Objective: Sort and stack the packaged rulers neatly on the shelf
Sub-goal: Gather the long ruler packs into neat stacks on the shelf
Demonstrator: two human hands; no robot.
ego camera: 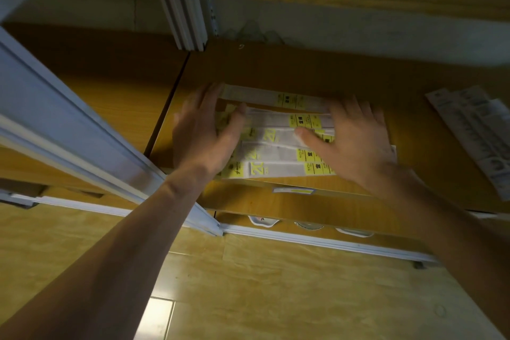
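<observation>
In the head view, the packaged rulers (278,143) lie in a loose row on the wooden shelf (317,72), close to its front edge, with yellow labels on clear sleeves. The left hand (204,132) rests at their left ends, fingers straight and together against the packs. The right hand (356,141) lies flat on their right ends, fingers spread, the thumb on a middle pack. Neither grip is closed around anything. A second pile of rulers (474,130) lies well apart at the right.
</observation>
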